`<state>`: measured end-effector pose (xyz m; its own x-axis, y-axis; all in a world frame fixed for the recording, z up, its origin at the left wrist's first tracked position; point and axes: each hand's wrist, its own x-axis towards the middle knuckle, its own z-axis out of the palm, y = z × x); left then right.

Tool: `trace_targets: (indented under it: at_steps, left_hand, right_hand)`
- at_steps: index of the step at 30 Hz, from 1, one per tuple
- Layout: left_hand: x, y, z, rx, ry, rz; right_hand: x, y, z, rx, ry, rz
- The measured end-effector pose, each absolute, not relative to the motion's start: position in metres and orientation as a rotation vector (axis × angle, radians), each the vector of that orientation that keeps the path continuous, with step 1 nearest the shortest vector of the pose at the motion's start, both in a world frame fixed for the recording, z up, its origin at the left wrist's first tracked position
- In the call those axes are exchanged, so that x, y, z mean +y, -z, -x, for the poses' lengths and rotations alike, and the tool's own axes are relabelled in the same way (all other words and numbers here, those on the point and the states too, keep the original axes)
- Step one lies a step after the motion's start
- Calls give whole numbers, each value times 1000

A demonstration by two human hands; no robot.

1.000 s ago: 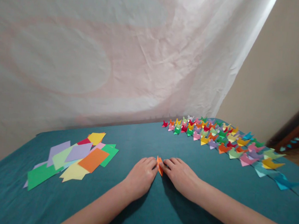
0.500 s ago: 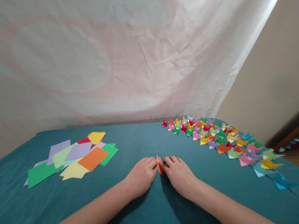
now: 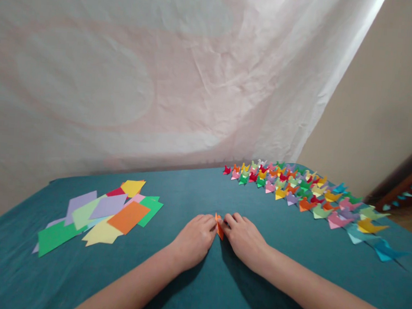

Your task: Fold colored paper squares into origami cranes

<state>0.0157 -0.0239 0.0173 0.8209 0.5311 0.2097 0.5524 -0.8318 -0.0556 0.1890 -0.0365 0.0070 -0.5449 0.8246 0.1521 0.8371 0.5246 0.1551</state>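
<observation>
A small folded orange paper piece (image 3: 219,225) stands on the teal tablecloth (image 3: 196,192) at the middle. My left hand (image 3: 194,239) has its fingers curled and pinches the piece's left side. My right hand (image 3: 244,236) presses its fingertips together on the right side of the same piece. Both forearms rest on the cloth and reach in from the near edge.
A loose pile of flat coloured paper squares (image 3: 101,215) lies to the left. Rows of several finished folded paper birds (image 3: 306,193) fill the right of the table. A white sheet (image 3: 144,73) hangs behind, with a beige wall (image 3: 392,93) at the right.
Both hands have stayed pinched on the orange piece, shifting only a little farther from me. The view has tilted slightly.
</observation>
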Motion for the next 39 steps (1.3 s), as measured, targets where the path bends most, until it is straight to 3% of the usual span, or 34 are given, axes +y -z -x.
trace_targets:
  at_steps: [27,39]
  left_hand:
    - [-25,-19,-14,-872,260,2884]
    - [-24,-17,-14,-873,255,2873]
  right_hand:
    - [-29,-5,-205,-2755,315,1294]
    - [-35,-21,-215,-2906,87,1207]
